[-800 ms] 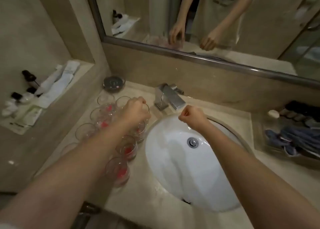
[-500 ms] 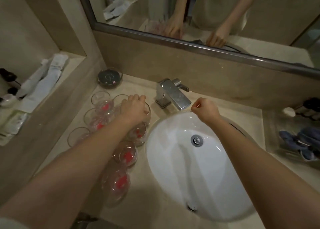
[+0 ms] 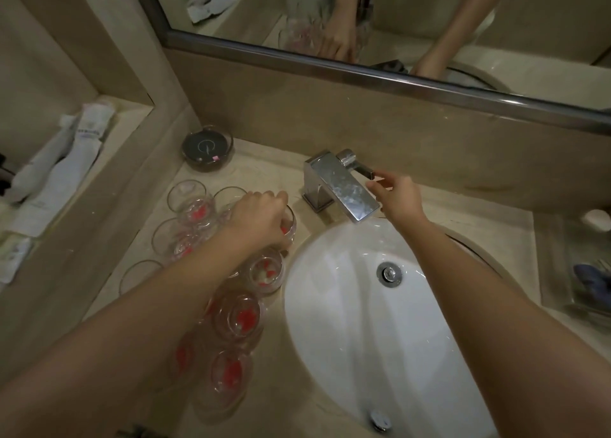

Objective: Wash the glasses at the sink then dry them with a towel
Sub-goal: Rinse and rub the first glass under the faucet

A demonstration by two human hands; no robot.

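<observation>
Bathroom: sink, mirror, toiletries.

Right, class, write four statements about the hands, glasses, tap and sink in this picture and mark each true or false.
1. The left hand grips a glass on the counter. True.
2. The right hand rests in the sink. False: its fingers reach to the tap lever.
3. The glasses stand left of the sink. True.
4. Water streams from the tap. False: none is visible.
</observation>
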